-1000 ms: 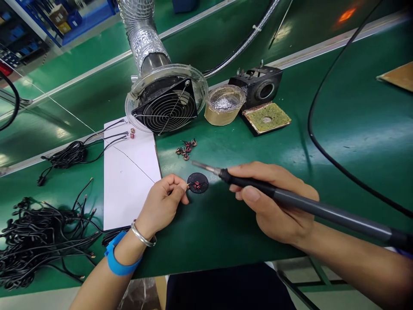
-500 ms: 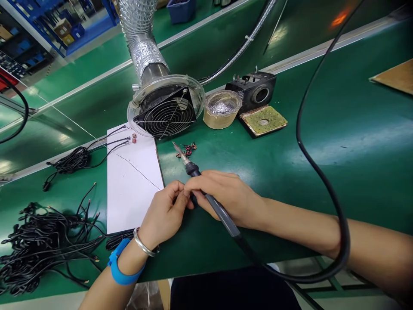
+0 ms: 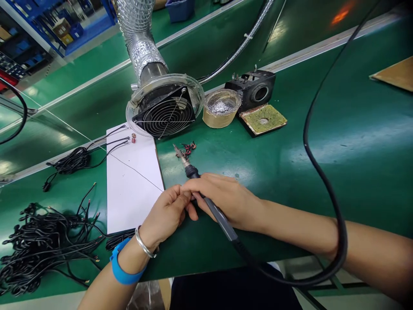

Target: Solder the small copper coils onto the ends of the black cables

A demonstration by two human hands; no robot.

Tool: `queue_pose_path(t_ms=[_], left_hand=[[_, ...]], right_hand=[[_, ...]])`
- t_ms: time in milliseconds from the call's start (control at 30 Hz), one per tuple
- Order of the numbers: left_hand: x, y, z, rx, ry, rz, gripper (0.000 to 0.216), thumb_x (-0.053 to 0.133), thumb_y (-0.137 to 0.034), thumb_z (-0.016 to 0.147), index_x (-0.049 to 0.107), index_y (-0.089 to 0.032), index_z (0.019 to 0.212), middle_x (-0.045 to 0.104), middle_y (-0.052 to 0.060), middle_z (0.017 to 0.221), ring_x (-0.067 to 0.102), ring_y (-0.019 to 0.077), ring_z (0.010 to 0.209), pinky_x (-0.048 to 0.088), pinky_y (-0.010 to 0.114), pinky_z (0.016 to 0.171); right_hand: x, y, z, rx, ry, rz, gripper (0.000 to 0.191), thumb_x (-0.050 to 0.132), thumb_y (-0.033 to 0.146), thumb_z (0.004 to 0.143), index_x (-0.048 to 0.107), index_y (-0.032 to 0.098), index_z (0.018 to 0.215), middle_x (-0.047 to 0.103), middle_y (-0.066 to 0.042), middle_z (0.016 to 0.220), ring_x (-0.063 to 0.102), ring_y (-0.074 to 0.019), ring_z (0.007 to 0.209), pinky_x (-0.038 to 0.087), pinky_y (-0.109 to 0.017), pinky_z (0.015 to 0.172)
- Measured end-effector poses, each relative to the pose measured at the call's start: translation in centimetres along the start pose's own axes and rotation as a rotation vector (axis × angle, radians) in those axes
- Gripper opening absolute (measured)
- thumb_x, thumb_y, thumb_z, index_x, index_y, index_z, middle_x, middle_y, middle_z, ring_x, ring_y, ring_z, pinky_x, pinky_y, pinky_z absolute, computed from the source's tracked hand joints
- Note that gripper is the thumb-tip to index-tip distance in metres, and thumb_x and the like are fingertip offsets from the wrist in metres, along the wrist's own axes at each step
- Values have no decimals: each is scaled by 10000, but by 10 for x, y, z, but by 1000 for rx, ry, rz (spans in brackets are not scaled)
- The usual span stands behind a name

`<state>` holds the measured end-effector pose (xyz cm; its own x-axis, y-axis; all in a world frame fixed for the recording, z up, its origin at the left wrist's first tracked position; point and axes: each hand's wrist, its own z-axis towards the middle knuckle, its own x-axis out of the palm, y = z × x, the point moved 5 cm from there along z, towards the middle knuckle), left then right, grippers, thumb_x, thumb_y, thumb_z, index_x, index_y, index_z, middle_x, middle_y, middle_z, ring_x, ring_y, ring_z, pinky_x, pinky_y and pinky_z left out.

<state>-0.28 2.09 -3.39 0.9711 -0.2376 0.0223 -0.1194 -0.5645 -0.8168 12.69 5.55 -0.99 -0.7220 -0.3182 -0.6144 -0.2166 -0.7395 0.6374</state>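
My right hand [image 3: 230, 200] is closed round the grey handle of a soldering iron [image 3: 222, 219]. The iron's metal tip points up and away, above several small coils of red and black wire [image 3: 187, 150] on the bench. Against the right fingertips, my left hand [image 3: 171, 209] pinches thumb to forefinger. A thin solder wire [image 3: 135, 170] runs from the upper left down to those pinched fingers. Something small and dark shows between the two hands, mostly hidden by fingers. Under the wire lies a white sheet [image 3: 129, 193], left of my left hand.
A fume extractor fan [image 3: 167, 116] hangs over the bench. Behind the iron stand a tub of solder scraps [image 3: 222, 110], an iron holder [image 3: 254, 90] and a yellow sponge [image 3: 263, 119]. Black cables [image 3: 41, 245] are heaped at left; a bundle [image 3: 75, 158] lies beyond.
My left fingers have shifted slightly, with one fingertip now showing lower beneath the pinch. My right hand and the iron have barely moved; the iron's cord has swung a little.
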Motion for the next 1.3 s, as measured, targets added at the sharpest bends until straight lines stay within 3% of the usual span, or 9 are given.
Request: queue_pose_path(t_ms=[100, 167, 267, 367, 600, 1300], left_hand=[[3, 3, -2, -5, -17, -34, 353, 506, -523, 902, 516, -183, 808, 536, -56, 502, 209, 44, 358, 151, 219, 399], [3, 6, -3, 13, -67, -28, 313, 509, -499, 910, 497, -194, 844, 574, -51, 528, 236, 50, 374, 167, 207, 404], [3, 10, -6, 35, -108, 2, 260, 487, -457, 931, 479, -207, 860, 615, -42, 564, 262, 59, 398, 188, 197, 409], [3, 11, -6, 44, -135, 31, 228, 460, -421, 947, 480, -208, 869, 621, -42, 574, 276, 63, 408, 202, 194, 410], [3, 10, -5, 57, -207, 77, 233, 415, -384, 974, 482, -200, 848, 624, -46, 592, 277, 59, 416, 222, 182, 405], [4, 9, -5, 84, -210, 182, 274, 401, -405, 984, 488, -201, 823, 627, -35, 622, 309, 74, 455, 237, 215, 451]], right_hand=[[-5, 2, -1, -48, 54, -87, 265, 392, 103, 920, 575, 180, 1096, 551, -25, 722, 535, -179, 662, 475, -280, 603], [-15, 4, -4, -33, 13, -48, 253, 437, 118, 923, 577, 198, 1118, 582, -21, 746, 554, -173, 676, 492, -280, 625], [-35, 11, -12, 53, -154, 43, 341, 491, 105, 919, 555, 251, 1221, 677, -25, 872, 618, -167, 715, 532, -301, 689], [-49, 21, -27, 98, -332, 111, 484, 517, 82, 895, 521, 289, 1333, 701, -33, 949, 646, -177, 725, 546, -327, 658], [-45, 12, -60, 282, -527, 256, 269, 575, 125, 842, 688, 228, 1063, 631, -24, 716, 556, -154, 585, 440, -302, 500], [-40, 15, -57, 219, -524, 237, 267, 567, 88, 813, 691, 200, 1022, 639, -35, 717, 583, -148, 587, 471, -292, 495]])
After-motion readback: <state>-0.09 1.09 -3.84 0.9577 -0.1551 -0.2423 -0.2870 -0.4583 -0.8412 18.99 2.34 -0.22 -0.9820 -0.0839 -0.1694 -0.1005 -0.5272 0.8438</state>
